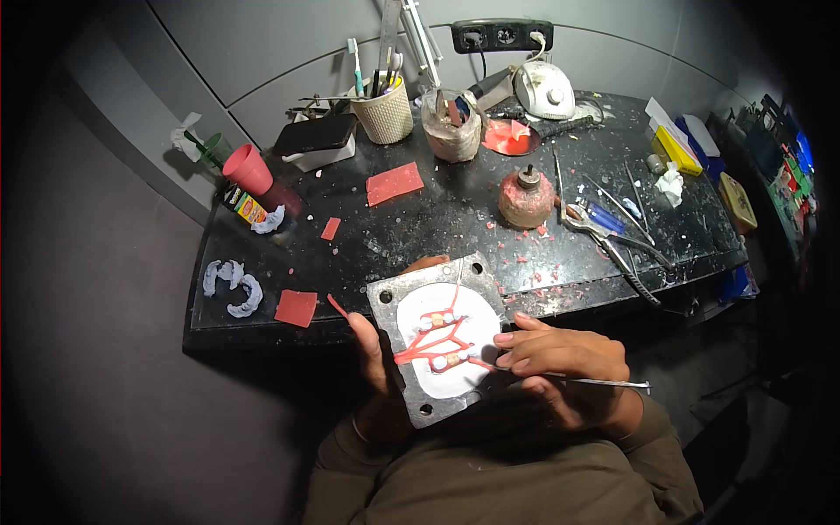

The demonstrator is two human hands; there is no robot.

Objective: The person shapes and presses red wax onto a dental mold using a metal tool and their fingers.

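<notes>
A square metal dental flask half (437,408) with corner holes is tilted in front of my body, at the bench's front edge. White plaster (477,382) fills it, bearing two small tooth-and-wax pieces joined by branching red wax strips (437,341). My left hand (372,354) grips the flask from the left, its other fingers partly hidden behind. A thin red wax stick (338,305) sticks out by the left thumb. My right hand (569,357) is closed around a slim metal wax carver (604,381), over the flask's right side; the carver's working tip is near the lower wax piece.
On the black bench (350,249) lie red wax sheets (395,184), grey-white arch-shaped pieces (241,289), a wax-smeared burner (527,199), pliers (604,232) and slim tools. Behind stand a brush cup (382,114), a plaster-coated jar (452,131) and a pink cup (248,169).
</notes>
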